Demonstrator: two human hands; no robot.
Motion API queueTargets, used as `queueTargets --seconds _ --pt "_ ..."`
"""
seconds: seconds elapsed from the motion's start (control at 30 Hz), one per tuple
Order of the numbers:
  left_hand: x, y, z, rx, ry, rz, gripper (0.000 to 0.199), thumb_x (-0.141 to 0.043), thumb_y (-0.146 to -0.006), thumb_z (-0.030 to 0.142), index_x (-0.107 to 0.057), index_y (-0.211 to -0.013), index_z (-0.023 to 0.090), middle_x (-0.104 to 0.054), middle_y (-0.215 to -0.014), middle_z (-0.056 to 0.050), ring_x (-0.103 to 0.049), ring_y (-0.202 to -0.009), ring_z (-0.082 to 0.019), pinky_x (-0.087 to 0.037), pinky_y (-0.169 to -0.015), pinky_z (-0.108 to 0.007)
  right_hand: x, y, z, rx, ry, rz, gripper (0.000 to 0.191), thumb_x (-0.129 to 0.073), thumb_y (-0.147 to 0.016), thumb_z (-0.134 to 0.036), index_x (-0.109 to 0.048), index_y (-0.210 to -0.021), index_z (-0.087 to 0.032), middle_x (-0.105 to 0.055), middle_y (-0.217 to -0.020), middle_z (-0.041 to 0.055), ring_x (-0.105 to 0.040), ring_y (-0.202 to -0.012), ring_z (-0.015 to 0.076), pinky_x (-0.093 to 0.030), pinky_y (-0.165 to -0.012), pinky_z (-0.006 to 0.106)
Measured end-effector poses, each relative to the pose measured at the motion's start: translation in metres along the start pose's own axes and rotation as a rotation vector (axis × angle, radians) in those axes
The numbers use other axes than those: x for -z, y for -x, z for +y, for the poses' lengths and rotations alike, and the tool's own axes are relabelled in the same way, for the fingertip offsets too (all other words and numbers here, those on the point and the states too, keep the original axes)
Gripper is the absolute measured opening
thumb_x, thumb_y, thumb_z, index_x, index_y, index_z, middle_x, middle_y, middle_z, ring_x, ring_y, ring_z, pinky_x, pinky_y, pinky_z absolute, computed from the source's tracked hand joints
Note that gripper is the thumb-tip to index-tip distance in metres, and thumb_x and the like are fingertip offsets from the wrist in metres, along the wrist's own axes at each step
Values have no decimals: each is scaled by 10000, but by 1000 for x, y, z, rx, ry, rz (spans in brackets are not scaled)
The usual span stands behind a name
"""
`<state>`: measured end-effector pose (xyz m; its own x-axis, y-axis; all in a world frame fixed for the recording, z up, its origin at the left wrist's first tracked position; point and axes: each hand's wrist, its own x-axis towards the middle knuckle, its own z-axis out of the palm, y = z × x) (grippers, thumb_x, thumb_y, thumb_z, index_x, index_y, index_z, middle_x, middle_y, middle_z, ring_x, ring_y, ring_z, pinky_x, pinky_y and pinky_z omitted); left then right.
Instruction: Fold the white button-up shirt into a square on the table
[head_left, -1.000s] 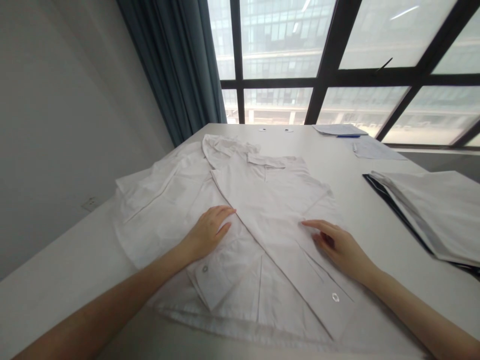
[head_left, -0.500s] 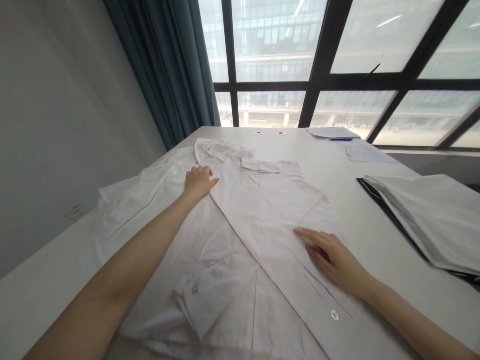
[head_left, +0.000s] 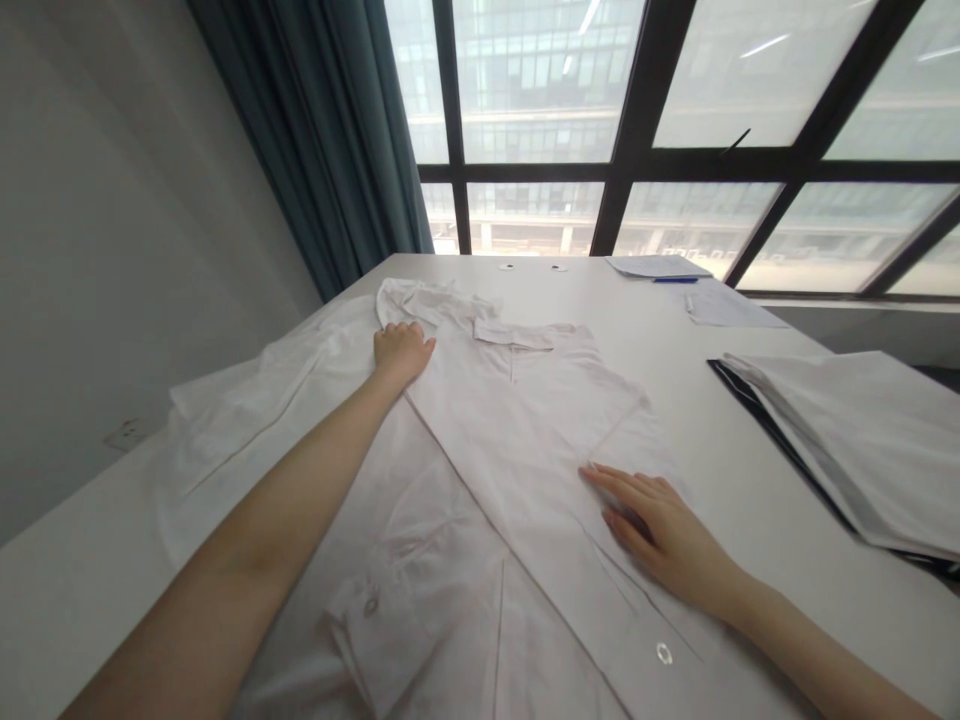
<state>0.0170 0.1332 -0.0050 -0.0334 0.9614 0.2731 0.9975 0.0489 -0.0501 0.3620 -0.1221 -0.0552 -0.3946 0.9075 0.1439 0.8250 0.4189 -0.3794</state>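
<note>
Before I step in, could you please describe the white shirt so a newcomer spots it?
Find the white table before the window. The shirt lies under the left hand and right hand; unlike the folded cloth to its right, it is spread out.

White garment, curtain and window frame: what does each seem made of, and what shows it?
White garment: thin matte cloth, perhaps cotton; soft wrinkles and creases show it.
Curtain: dull blue-green fabric; it hangs in folds.
Window frame: probably dark-coated metal; straight, rigid-looking bars suggest it.

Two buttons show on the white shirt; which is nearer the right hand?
The bright button, just below the right hand in view; the darker button lies farther left.
</note>
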Motion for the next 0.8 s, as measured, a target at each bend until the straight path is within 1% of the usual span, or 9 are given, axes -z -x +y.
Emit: queueTargets --seconds 0.1,0.17,0.3,0.4,0.5,0.57,0.6,0.7,0.8 --pt "-8 -12 10 20 0 -26 484 -470 -927 484 -610 -1201 111 -630 -1235 -218 -527 -1188 -375 -400 -962 -490 0 1 0 -2 -2 -6 491 -406 -970 -266 -473 -1456 -244 -534 -1457 80 -527 -1292 253 -409 -1055 509" --pt "-15 -17 12 15 1 -32 423 -471 -935 424 -610 -1201 126 -636 -1222 -213 -526 -1187 -369 -400 -959 -492 0 0 0 -3 -6 -8 491 -402 -972 -261 -470 -1458 -249 -529 -1461 78 -525 -1295 249 -408 -1059 505" --pt "-26 -19 6 -8 9 5 339 -369 -976 281 -602 -1193 167 -654 -1171 -182 -533 -1168 -336 -420 -929 -466 0 0 -1 -11 -17 -32 502 -379 -977 -237 -443 -1475 -244 -508 -1481 70 -522 -1296 235 -410 -1062 499" --pt "-27 -17 3 -4 12 40 334 -366 -975 269 -585 -1191 138 -648 -1146 -197 -543 -1139 -347 -428 -908 -465 1 -1 -2 -27 -14 -41 495 -390 -976 -243 -454 -1467 -254 -496 -1492 59 -518 -1300 242 -404 -1067 516" --pt "-21 -11 10 -6 5 100 359 -391 -967 260 -527 -1251 89 -578 -1245 -233 -494 -1198 -366 -396 -951 -481 1 -1 -2 -24 -8 -40 487 -393 -975 -248 -470 -1456 -252 -492 -1494 69 -523 -1295 251 -412 -1057 522" --pt "-16 -2 21 -77 13 141 375 -381 -973 251 -489 -1281 66 -518 -1303 -252 -442 -1251 -377 -365 -990 -492 1 -1 -2 -20 -4 -30 483 -391 -976 -254 -477 -1452 -240 -480 -1502 82 -524 -1296 252 -430 -1040 511" --pt "-14 4 27 -145 24 146 365 -370 -979 246 -493 -1271 65 -509 -1304 -251 -432 -1261 -375 -359 -1000 -490 1 -1 -2 -17 -3 -23 481 -392 -976 -259 -480 -1449 -233 -470 -1510 88 -520 -1302 251 -437 -1034 501" --pt "-15 24 45 -371 55 60 302 -394 -986 270 -556 -1193 120 -548 -1259 -187 -479 -1223 -313 -392 -992 -415 -1 0 -1 -11 7 -1 476 -399 -975 -272 -490 -1439 -222 -447 -1525 93 -504 -1320 245 -446 -1032 475" --pt "-22 36 50 -448 64 -36 350 -464 -971 361 -550 -1243 157 -563 -1286 -136 -509 -1206 -261 -411 -988 -350 -2 0 0 -10 22 5 475 -404 -975 -271 -490 -1439 -222 -450 -1524 94 -497 -1326 247 -439 -1039 480"
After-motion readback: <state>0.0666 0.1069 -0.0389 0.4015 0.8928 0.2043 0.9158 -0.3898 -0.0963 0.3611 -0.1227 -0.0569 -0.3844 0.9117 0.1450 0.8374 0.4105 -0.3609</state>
